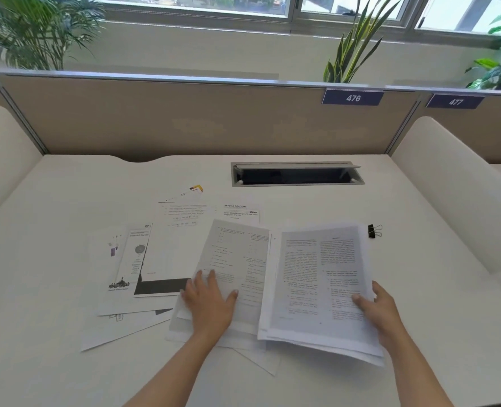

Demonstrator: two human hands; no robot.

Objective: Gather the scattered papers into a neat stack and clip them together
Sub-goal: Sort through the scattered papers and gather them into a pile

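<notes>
- The stack (316, 283) lies right of centre on the table (67, 201), its near edge seemingly lifted.
- The right hand (381, 312) grips its right edge, thumb on top.
- The left hand (211, 301) presses flat, fingers spread, on a loose sheet (237, 259).
- Scattered papers (143, 259) overlap further left.
- A black binder clip (375, 231) rests near the stack's far right corner.

A blue label (353, 97) on the partition (184, 121) carried the number 476, and a second label (455, 101) beside it carried 477. On the worktop (67, 201), one far sheet (239, 214) had the heading "IAS ACADEMY". The print on the other papers (316, 274) was too small or blurred to read.
</notes>
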